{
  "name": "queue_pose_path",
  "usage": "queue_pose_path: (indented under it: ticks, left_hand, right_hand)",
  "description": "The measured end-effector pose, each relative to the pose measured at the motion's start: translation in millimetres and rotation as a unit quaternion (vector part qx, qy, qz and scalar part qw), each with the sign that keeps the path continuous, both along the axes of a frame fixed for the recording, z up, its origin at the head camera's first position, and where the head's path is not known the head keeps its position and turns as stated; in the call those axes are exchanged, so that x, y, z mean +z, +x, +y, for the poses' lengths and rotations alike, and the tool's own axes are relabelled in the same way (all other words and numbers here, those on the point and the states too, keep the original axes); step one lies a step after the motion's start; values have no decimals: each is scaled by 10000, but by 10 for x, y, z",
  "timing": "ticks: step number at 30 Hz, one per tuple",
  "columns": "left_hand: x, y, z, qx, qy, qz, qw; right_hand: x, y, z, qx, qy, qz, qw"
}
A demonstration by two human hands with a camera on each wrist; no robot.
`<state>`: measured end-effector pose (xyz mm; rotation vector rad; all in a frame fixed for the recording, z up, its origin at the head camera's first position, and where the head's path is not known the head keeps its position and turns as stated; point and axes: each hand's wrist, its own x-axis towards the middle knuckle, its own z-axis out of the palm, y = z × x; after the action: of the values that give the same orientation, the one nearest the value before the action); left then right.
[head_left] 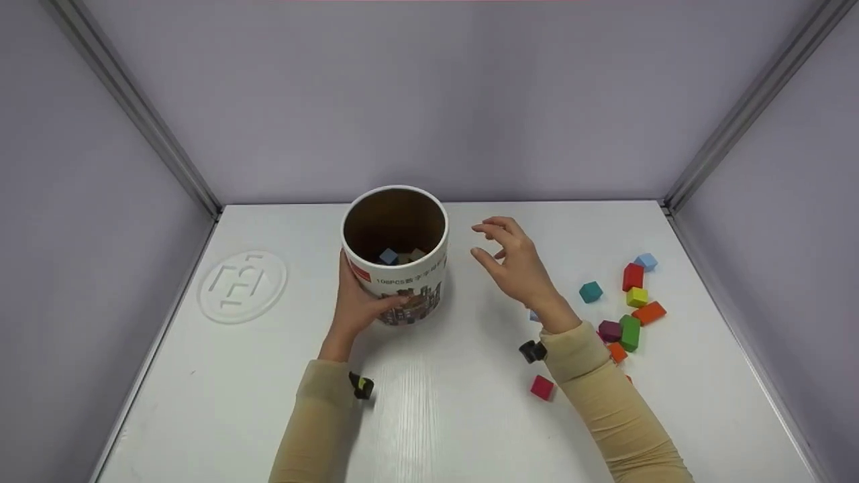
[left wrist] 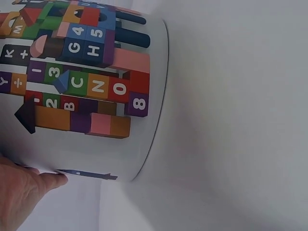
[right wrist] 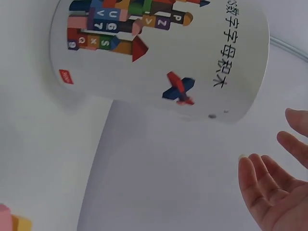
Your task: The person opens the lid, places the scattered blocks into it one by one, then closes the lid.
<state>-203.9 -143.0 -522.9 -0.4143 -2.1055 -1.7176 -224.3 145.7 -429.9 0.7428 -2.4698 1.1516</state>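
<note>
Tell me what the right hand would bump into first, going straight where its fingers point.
Most likely the white tub, near its rim, though the right hand may be high enough to pass over; depth is unclear.

The tub point(head_left: 424, 285) looks smooth, the blocks point(head_left: 629, 333) matt, the sleeves point(head_left: 594, 386) cloth, the tabletop point(head_left: 429, 416) faintly grained.

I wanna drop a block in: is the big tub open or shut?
Open. Nothing covers the tub: the head view looks past its rim, and a blue block shows inside.
</note>
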Motion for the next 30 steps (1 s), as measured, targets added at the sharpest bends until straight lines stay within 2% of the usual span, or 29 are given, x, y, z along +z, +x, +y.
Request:
queue_pose_path:
  ticks: [7,13,17,20,24,27,30]
  left_hand:
    - [58,-2,-6,78,31,-70,9999]
    - [60,9,56,175,46,-16,9998]
    - [-24,-21,123,257,163,75,9995]
    - [-150,-87,167,404,112,146,9990]
    - [-281,-152,211,595,3,69,9982]
    - [-279,-136,249,675,-12,1,9977]
    - [-196,-78,284,698,75,16,9975]
  right_hand:
    - [-185,36,346,-231,-98,-443,9987]
    - [-387,49,597,-519,277,-1001,9932]
    - [-530,49,724,-698,703,-1281,9868]
    - [-637,46,807,-834,1066,-1640,9771]
    - [-771,50,904,-962,1588,-2226,9571]
    - [-856,52,966,-1022,1963,-2615,9395]
    - [-922,47,997,-1132,2309,-2942,9205]
